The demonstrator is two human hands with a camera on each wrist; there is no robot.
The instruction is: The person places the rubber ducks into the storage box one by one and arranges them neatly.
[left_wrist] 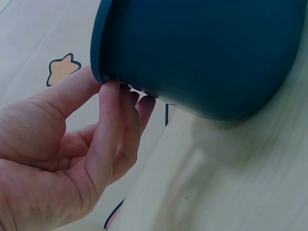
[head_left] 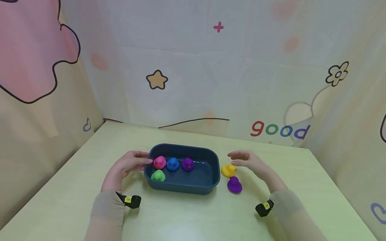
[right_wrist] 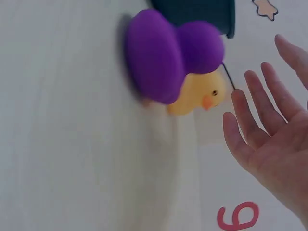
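A dark blue plastic basin (head_left: 184,188) holds a pink duck (head_left: 159,163), a blue duck (head_left: 173,164), a purple duck (head_left: 188,164) and a green duck (head_left: 158,175). My left hand (head_left: 130,164) grips the basin's left end; in the left wrist view the thumb reaches the rim and the other fingertips press the outer wall below it. Outside the basin's right end are a yellow duck (head_left: 228,170) and a second purple duck (head_left: 234,185), close together. My right hand (right_wrist: 274,130) hovers over the yellow duck, fingers spread and holding nothing.
Everything stands on a pale wood-grain table (head_left: 181,221). A printed cloth (head_left: 193,73) with a star, a flower and the word "good" hangs behind and along both sides. Each sleeve cuff carries a small black camera (head_left: 132,201).
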